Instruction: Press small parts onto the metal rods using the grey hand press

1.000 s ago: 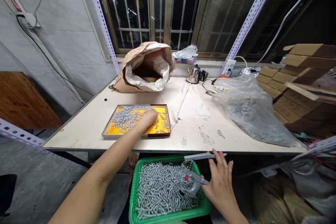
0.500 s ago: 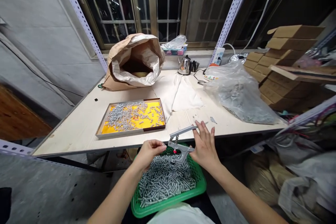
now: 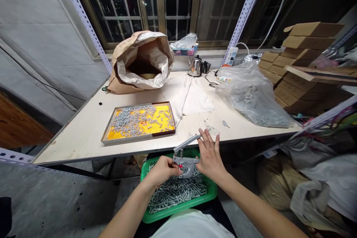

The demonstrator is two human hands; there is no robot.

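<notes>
Grey hand-press pliers (image 3: pixel 188 163) with a coil spring and a red part at the jaw stand over a green plastic basket (image 3: pixel 178 211). My right hand (image 3: pixel 209 153) holds them from the right, fingers extended over the upper lever and thumb side at the lower handle. At the jaw, my left hand (image 3: pixel 162 173) is closed in a pinch, fingertips right beside the red part. Whatever those fingertips hold is hidden. Many small silvery threaded metal pieces (image 3: pixel 180 191) fill the basket, which rests at my lap below the table edge.
On the wooden table (image 3: pixel 83 126), a shallow tray (image 3: pixel 134 139) with a yellow bottom holds small metal pieces. Behind it lies an open paper sack (image 3: pixel 117 78). A white cloth (image 3: pixel 192 98), a metal kettle (image 3: pixel 196 67) and a clear plastic bag (image 3: pixel 256 100) sit rightward, near stacked cartons (image 3: pixel 295 81).
My left hand has moved right, bringing its fingertips to the pliers' red part. The pliers and my right hand have shifted slightly left, and the lever slopes more steeply.
</notes>
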